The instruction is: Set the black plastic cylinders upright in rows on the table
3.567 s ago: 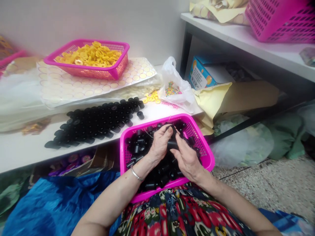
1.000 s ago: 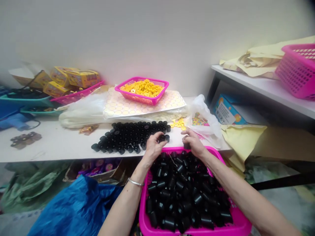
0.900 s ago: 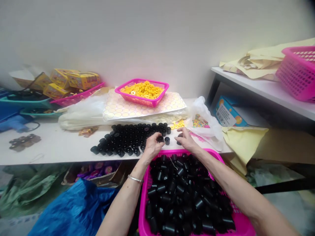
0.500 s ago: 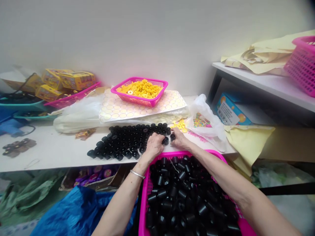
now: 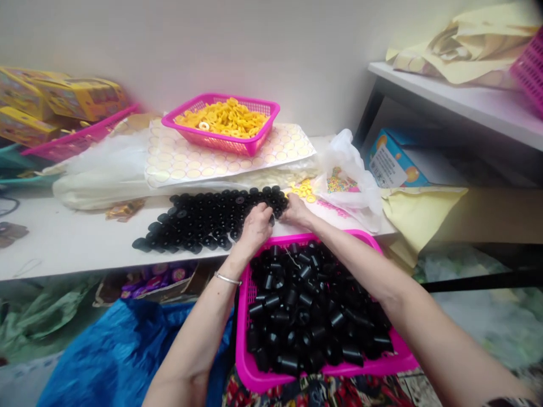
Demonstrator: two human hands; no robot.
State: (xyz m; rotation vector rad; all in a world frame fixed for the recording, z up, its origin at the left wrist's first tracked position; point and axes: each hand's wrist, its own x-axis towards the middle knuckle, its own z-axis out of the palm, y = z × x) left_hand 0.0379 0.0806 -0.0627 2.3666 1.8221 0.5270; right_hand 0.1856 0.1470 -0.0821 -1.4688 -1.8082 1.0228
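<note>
Short black plastic cylinders (image 5: 203, 217) stand upright in packed rows on the white table. At the right end of these rows, my left hand (image 5: 257, 225) is closed with its fingertips around a black cylinder, mostly hidden by the fingers. My right hand (image 5: 297, 211) faces it from the other side, thumb and fingers pinched on another black cylinder pressed against the group. Below my forearms a pink basket (image 5: 271, 385) holds a heap of loose black cylinders (image 5: 303, 299), lying at all angles.
Behind the rows, a pink basket of yellow rings (image 5: 224, 120) rests on a sheet of round stickers (image 5: 186, 169). Yellow rings (image 5: 303, 190) and a plastic bag (image 5: 350, 164) of coloured bits lie to the right. A raised shelf (image 5: 458, 93) stands at far right.
My right hand has moved left, bringing its black cylinder up against the rows and closing the gap between my hands. The view has shifted, and the lower basket shows more fully.
</note>
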